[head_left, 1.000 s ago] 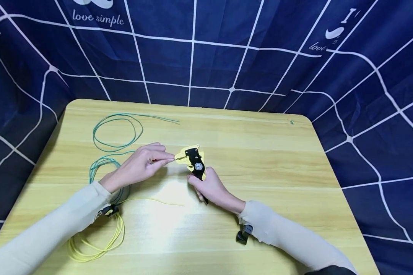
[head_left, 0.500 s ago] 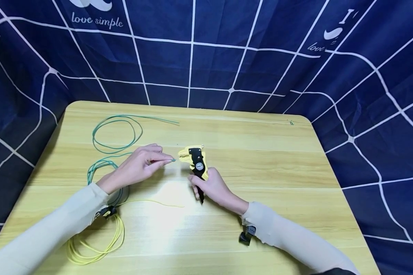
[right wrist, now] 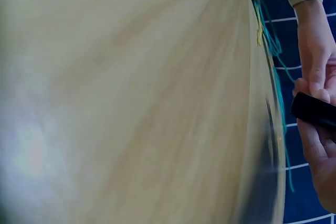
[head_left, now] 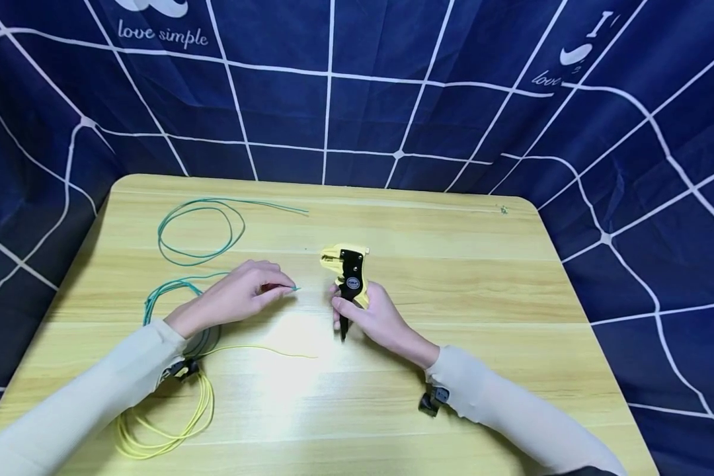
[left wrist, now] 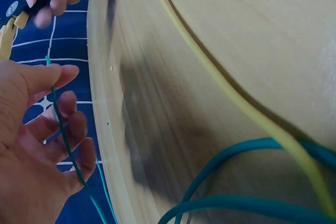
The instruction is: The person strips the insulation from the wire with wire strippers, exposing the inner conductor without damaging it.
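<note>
In the head view, my left hand (head_left: 238, 291) pinches a green wire (left wrist: 65, 140) between thumb and index finger. The wire's short tip pokes out past the fingertips, and its length runs down across the palm in the left wrist view. My right hand (head_left: 383, 320) grips a yellow and black wire stripper (head_left: 352, 268) by its handles, its jaw end pointing left. A gap separates the stripper from the wire tip. In the right wrist view a black handle end (right wrist: 312, 109) sticks out of the right hand.
Toward the table's back left lies a loop of green wire (head_left: 162, 238). More green wire (head_left: 150, 304) passes under my left forearm. A yellow wire coil (head_left: 207, 403) sits at the front left, one end stretching right. Tiny green scraps (head_left: 504, 210) lie at the far right corner.
The green wire's end, at the stripper's jaws a second ago, has come away from them. The right hand moved the stripper right; the left hand shifted slightly left and nearer.
</note>
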`<state>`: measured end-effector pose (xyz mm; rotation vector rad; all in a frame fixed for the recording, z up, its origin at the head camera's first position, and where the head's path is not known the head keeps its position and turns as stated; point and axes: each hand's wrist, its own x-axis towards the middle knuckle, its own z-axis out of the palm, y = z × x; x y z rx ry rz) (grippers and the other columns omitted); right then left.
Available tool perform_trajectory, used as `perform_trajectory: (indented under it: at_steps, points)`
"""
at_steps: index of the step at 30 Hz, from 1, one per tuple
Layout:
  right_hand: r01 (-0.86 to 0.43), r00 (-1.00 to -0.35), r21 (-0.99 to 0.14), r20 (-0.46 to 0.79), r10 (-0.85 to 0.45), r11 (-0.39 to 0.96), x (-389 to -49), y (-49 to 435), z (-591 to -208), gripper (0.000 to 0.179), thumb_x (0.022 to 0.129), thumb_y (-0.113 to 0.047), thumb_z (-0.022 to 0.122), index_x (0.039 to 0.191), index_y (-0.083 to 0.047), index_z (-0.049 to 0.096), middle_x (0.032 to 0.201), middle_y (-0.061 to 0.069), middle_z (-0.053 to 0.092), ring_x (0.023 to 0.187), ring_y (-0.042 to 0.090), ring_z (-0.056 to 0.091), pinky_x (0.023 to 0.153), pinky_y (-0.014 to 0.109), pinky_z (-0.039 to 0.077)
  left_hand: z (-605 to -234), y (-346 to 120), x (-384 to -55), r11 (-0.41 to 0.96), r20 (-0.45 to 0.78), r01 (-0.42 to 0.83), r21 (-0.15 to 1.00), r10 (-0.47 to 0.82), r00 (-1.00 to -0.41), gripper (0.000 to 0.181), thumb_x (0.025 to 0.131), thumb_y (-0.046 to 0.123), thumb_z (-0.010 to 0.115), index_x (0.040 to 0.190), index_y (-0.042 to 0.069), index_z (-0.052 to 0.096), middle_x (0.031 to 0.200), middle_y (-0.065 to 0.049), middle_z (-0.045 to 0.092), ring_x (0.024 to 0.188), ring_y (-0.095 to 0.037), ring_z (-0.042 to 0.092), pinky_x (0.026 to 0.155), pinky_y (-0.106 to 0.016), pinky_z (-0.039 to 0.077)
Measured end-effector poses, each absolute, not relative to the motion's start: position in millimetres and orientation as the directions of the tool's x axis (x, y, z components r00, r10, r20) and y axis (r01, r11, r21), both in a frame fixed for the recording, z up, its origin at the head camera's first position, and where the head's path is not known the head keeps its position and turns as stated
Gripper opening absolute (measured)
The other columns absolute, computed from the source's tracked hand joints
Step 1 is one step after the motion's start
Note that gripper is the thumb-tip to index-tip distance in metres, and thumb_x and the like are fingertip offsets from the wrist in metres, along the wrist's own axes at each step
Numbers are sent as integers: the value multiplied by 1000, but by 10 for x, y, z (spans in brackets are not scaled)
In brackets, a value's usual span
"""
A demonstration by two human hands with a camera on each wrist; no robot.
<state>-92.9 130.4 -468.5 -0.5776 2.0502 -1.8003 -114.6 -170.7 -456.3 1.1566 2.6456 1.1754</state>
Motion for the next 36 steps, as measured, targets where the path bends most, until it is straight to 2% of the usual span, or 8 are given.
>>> perform_trajectory:
  at_steps: [3, 6, 12, 17, 22, 28, 32, 36]
  points:
    - [-126, -857, -985, 49, -514, 117, -935, 1337, -4688, 58, 104, -11, 67, 159, -7, 48, 85, 12, 74, 73, 35, 74, 82, 41, 62, -4579, -1697, -1149, 444, 238, 623, 644, 657, -715, 13, 103, 4, 75, 112, 5, 84, 98, 0, 76, 81, -9, 61, 78, -40, 53]
    - [-164, -844, -980, 81, -531, 110, -941, 1364, -4678, 71, 105, -12, 67, 168, -19, 36, 86, 11, 74, 73, 35, 74, 84, 42, 61, -4584, -1690, -1147, 471, 204, 618, 629, 667, -716, 13, 104, 5, 74, 112, 7, 84, 99, 1, 76, 84, -9, 62, 82, -42, 52]
    - [-211, -808, -977, 156, -568, 32, -974, 1410, -4618, 56, 109, -6, 67, 160, -7, 45, 97, 13, 76, 88, 36, 74, 91, 41, 59, -4587, -1683, -1156, 533, 151, 613, 583, 671, -726, 13, 105, 11, 74, 112, 14, 85, 98, 11, 73, 89, -9, 63, 86, -45, 48]
    - [-198, -820, -979, 141, -555, 43, -985, 1477, -4610, 30, 109, -6, 68, 134, 9, 65, 110, 11, 80, 104, 33, 76, 102, 41, 56, -4594, -1674, -1149, 582, 99, 596, 553, 664, -741, 14, 104, 13, 76, 113, 17, 86, 95, 14, 68, 91, -12, 58, 83, -44, 43]
    - [-213, -827, -975, 144, -544, 65, -986, 1556, -4604, 21, 111, -8, 64, 122, 8, 72, 111, 10, 80, 111, 30, 74, 110, 41, 52, -4597, -1651, -1149, 605, 73, 598, 526, 669, -740, 12, 104, 13, 76, 112, 17, 85, 97, 13, 67, 94, -15, 57, 83, -44, 43]
    - [-230, -808, -973, 195, -556, -7, -1004, 1604, -4537, 26, 117, -15, 53, 124, 5, 68, 108, 18, 78, 104, 33, 76, 103, 48, 56, -4560, -1649, -1181, 619, 66, 625, 475, 684, -727, 9, 101, 10, 79, 103, 18, 81, 95, 11, 64, 93, -17, 57, 82, -43, 43]
    - [-239, -798, -970, 221, -561, -42, -1016, 1629, -4499, 36, 119, -17, 47, 140, 9, 59, 106, 22, 76, 99, 38, 76, 97, 56, 59, -4547, -1650, -1206, 623, 58, 634, 459, 691, -721, 13, 100, 8, 79, 99, 20, 77, 95, 10, 62, 93, -17, 56, 81, -43, 43]
    - [-270, -809, -963, 234, -540, -12, -1044, 1661, -4485, 35, 116, -9, 50, 145, 11, 55, 99, 23, 73, 89, 40, 73, 88, 51, 61, -4557, -1630, -1236, 608, 55, 641, 468, 704, -708, 21, 99, 5, 79, 92, 22, 70, 91, 10, 56, 88, -15, 51, 80, -42, 40]
